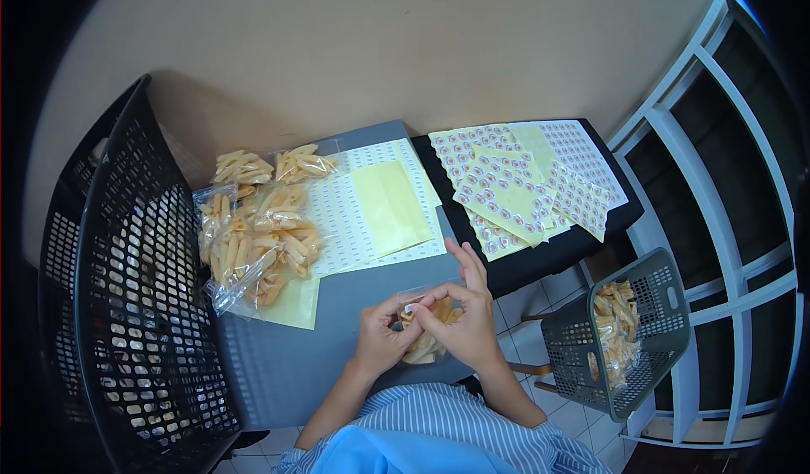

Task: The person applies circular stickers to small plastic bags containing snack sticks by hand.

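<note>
Close to my body, above the front of the grey table, a clear plastic bag (423,352) of pale tube-shaped snacks shows between and below my hands. My left hand (381,336) is closed in a pinch, thumb and index finger meeting over the bag. My right hand (469,320) also pinches with thumb and index finger, while its other fingers point up and away. Where the fingertips of both hands come together there is a small white sticker (411,308). Part of the bag is hidden behind the hands.
Several filled snack bags (270,229) lie piled on the grey table (354,293), beside label sheets (337,212) and a yellow backing sheet (392,208). Round-sticker sheets (506,191) cover a black surface. A large dark basket (139,305) stands left; a smaller basket (574,373) holds bags at right.
</note>
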A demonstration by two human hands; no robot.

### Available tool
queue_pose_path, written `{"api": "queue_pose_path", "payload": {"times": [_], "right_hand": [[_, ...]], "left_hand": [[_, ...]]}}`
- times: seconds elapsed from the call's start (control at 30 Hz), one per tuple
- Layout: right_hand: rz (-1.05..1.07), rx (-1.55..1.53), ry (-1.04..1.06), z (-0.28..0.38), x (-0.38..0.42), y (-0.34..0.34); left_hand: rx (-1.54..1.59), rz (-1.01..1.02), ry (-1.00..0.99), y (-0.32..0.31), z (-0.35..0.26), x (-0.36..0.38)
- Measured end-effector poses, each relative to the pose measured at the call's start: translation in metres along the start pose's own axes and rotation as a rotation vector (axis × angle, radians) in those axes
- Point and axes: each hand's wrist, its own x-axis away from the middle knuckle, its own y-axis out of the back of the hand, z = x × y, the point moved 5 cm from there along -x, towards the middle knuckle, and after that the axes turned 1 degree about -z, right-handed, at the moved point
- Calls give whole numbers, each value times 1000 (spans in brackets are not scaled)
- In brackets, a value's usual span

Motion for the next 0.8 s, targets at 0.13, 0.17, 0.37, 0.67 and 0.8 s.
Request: {"api": "queue_pose_path", "payload": {"times": [0.13,0.17,0.37,0.67,0.8], "right_hand": [[-19,12,6,0,-2,6],[-20,-66,-32,-1,-1,6],[-105,-175,-34,-21,4,10],[-420,305,-59,-161,-25,79],[-380,703,84,-185,-49,85]], "left_hand": [[-126,61,-77,-4,-7,1],[-60,64,-69,-4,-9,1],[-32,12,77,-2,2,1],[17,-144,308,22,39,-7],[90,-159,367,26,57,-2]]}}
